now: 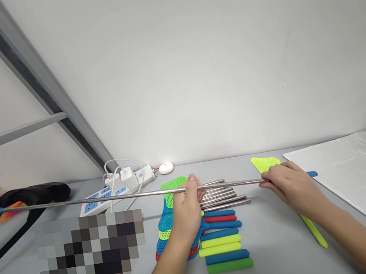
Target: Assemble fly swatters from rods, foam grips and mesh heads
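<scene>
A blue telescopic fly swatter [89, 200] is stretched out level across the view, its blue head at the far left edge. My left hand [186, 207] is closed on the middle of its metal rod, thumb up. Closed around the blue handle end is my right hand [290, 185]; the handle's tip sticks out beyond it. Below the right hand lies a short yellow-green fly swatter [314, 231], partly covered by that hand. Under the left hand are stacked swatter heads [165, 219] in blue, green, yellow and red, several metal rods [226, 202] and several coloured handles [225, 257] in a column.
Power strips [94, 206] with white plugs and cables sit at the back left, beside a small white case [166, 168]. A white wrapped sheet [355, 176] lies on the right. A black strap-like item [41, 193] is at the left. The lower left is pixelated.
</scene>
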Demonstrator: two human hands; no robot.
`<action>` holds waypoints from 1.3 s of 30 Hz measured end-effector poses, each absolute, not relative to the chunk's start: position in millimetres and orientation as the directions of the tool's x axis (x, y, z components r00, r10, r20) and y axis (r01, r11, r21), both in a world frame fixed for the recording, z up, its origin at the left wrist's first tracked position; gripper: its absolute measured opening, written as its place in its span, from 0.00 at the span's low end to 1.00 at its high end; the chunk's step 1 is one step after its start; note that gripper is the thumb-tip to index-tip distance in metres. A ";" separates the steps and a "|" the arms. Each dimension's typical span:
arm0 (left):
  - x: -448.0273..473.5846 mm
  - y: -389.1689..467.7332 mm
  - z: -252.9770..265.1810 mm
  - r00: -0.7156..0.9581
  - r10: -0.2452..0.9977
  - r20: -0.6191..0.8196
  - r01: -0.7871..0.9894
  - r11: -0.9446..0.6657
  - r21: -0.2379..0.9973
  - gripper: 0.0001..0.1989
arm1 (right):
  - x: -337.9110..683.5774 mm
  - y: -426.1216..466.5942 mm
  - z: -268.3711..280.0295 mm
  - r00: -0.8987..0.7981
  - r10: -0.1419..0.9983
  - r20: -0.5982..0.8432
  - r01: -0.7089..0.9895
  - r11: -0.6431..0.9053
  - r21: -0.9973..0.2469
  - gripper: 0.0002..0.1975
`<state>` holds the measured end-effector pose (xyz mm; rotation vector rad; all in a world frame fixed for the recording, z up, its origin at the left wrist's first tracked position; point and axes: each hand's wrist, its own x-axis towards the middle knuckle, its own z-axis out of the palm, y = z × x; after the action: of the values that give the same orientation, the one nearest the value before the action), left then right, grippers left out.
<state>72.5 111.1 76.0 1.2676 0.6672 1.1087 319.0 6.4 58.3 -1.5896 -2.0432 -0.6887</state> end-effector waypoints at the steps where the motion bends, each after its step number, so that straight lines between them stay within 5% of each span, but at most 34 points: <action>1: 71.2 112.8 75.5 0.360 0.913 0.191 -0.273 -0.092 0.958 0.24 | 321.2 7.7 57.2 -0.232 0.743 0.627 0.972 0.205 0.117 0.09; 6: 68.8 114.7 73.2 0.374 0.913 0.159 -0.291 -0.048 0.956 0.22 | 335.6 10.2 49.2 -0.211 0.771 0.601 0.977 0.187 0.102 0.09; 15: 62.8 129.5 78.2 0.116 0.977 0.178 -0.382 -0.122 0.916 0.25 | 362.0 1.5 53.7 -0.045 0.758 0.651 0.998 0.060 -0.001 0.07; 29: 91.0 92.6 64.5 0.463 0.882 0.085 -0.244 0.034 0.969 0.26 | 299.8 3.1 48.2 -0.220 0.779 0.587 0.966 0.258 0.021 0.04; 39: 60.0 129.2 77.1 0.076 0.986 0.151 -0.389 -0.110 0.915 0.24 | 375.6 2.0 52.4 -0.105 0.832 0.544 0.994 0.100 0.039 0.11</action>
<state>60.0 129.2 77.1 1.0536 0.7746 1.3877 375.6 2.0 52.4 -1.7884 -1.9998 -0.5721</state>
